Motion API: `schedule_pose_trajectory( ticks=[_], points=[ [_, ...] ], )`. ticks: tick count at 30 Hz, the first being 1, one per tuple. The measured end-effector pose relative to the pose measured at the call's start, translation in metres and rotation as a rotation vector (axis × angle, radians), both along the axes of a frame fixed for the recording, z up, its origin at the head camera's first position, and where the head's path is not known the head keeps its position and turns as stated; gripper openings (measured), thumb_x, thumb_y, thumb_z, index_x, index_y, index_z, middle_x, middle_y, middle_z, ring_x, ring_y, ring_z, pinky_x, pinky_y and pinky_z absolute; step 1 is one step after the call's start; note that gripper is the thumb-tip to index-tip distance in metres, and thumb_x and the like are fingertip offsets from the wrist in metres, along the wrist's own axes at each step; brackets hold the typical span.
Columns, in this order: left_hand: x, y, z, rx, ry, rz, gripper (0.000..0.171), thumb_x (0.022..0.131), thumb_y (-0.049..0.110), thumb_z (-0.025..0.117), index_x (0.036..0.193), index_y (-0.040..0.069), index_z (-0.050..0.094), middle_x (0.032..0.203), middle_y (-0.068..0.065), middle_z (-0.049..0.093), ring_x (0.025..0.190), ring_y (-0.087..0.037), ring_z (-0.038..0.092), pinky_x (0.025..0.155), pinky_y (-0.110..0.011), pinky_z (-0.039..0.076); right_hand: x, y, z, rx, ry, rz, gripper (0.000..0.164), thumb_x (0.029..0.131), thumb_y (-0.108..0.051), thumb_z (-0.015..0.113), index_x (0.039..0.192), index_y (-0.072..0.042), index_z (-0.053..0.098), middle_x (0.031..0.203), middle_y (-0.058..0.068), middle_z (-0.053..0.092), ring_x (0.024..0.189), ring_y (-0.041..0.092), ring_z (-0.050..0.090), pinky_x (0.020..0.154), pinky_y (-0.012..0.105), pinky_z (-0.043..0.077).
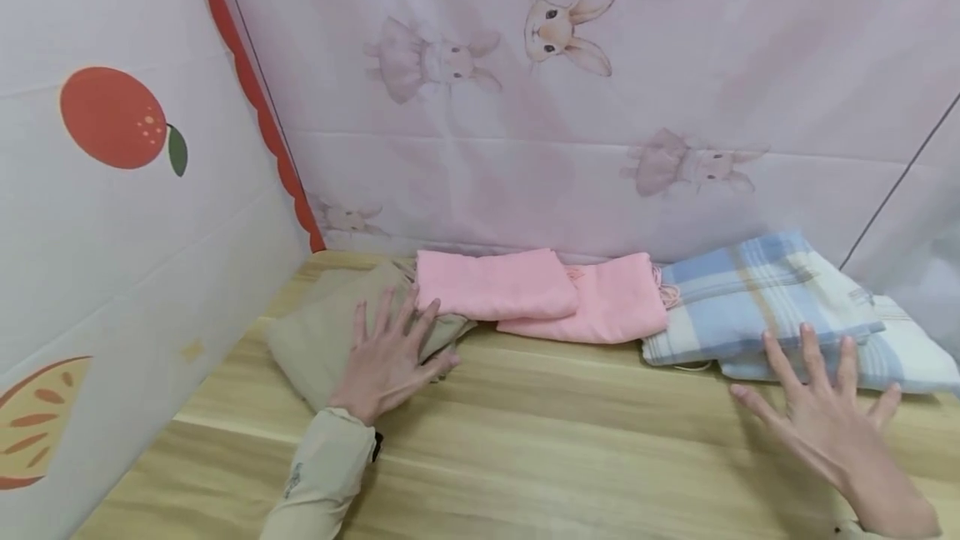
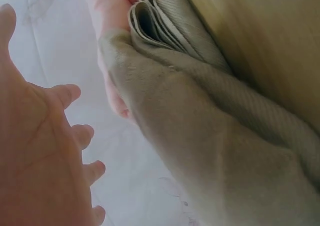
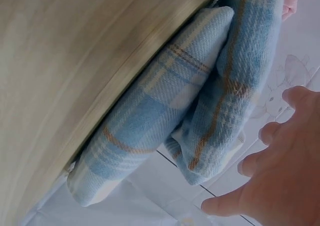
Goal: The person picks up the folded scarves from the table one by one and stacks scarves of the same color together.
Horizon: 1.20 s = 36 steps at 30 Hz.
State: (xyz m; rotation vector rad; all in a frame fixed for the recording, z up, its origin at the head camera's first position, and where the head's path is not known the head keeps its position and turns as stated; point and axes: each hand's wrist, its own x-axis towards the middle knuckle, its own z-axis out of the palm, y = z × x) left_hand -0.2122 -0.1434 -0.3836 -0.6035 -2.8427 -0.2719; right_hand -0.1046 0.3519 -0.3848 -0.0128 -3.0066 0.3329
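My left hand is held over a folded khaki cloth at the left back, its fingers spread. The left wrist view shows a gap between that palm and the cloth's layered folds. On the right, my other hand has its fingers fanned out near two folded blue-and-white plaid scarves. Space shows between those fingers and the plaid fabric in the right wrist view. Neither hand holds anything. Two folded pink scarves with fringe lie overlapping between the khaki and plaid stacks.
A wood-grain table carries all the cloths along its back edge. Behind them hangs a pale pink sheet printed with rabbits. A white panel with fruit prints and a red scalloped border borders the left side.
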Motion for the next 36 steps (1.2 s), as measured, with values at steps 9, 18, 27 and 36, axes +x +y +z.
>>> schedule_pose_trajectory(
  ticks=[9, 18, 27, 36],
  points=[
    [0.003, 0.003, 0.008, -0.012, 0.03, -0.005, 0.086, 0.091, 0.072, 0.05, 0.155, 0.015, 0.044, 0.166, -0.016, 0.022, 0.151, -0.045, 0.011, 0.113, -0.072, 0.001, 0.002, 0.006, 0.004, 0.029, 0.051, 0.02, 0.088, 0.104, -0.058, 0.041, 0.161, -0.015, -0.01, 0.159, 0.025, -0.027, 0.136, 0.055, -0.035, 0.085, 0.086, -0.021],
    [-0.001, 0.004, 0.019, -0.06, 0.156, -0.004, 0.083, 0.086, 0.075, 0.054, 0.145, 0.016, 0.059, 0.152, -0.018, 0.046, 0.142, -0.044, 0.035, 0.108, -0.075, 0.018, -0.011, -0.01, 0.02, 0.036, 0.467, 0.095, 0.061, 0.103, -0.041, 0.058, 0.143, 0.004, 0.051, 0.135, 0.038, 0.052, 0.113, 0.06, 0.052, 0.087, 0.072, 0.043],
    [-0.005, 0.0, 0.022, -0.07, 0.336, -0.043, 0.075, 0.086, 0.068, 0.059, 0.136, 0.012, 0.065, 0.134, -0.017, 0.062, 0.124, -0.04, 0.054, 0.1, -0.069, 0.037, -0.037, -0.033, 0.028, -0.123, 0.669, 0.193, 0.031, 0.091, -0.018, 0.075, 0.112, 0.003, 0.073, 0.094, 0.025, 0.073, 0.069, 0.04, 0.068, 0.054, 0.038, 0.05],
    [-0.004, 0.004, 0.03, 0.008, 0.255, -0.013, 0.065, 0.092, 0.059, 0.064, 0.136, 0.012, 0.065, 0.13, -0.014, 0.066, 0.118, -0.036, 0.059, 0.093, -0.061, 0.045, -0.069, -0.068, 0.031, -0.338, 0.558, 0.218, 0.021, 0.09, -0.006, 0.075, 0.108, 0.005, 0.075, 0.099, 0.019, 0.075, 0.08, 0.036, 0.07, 0.066, 0.005, 0.045]
  ],
)
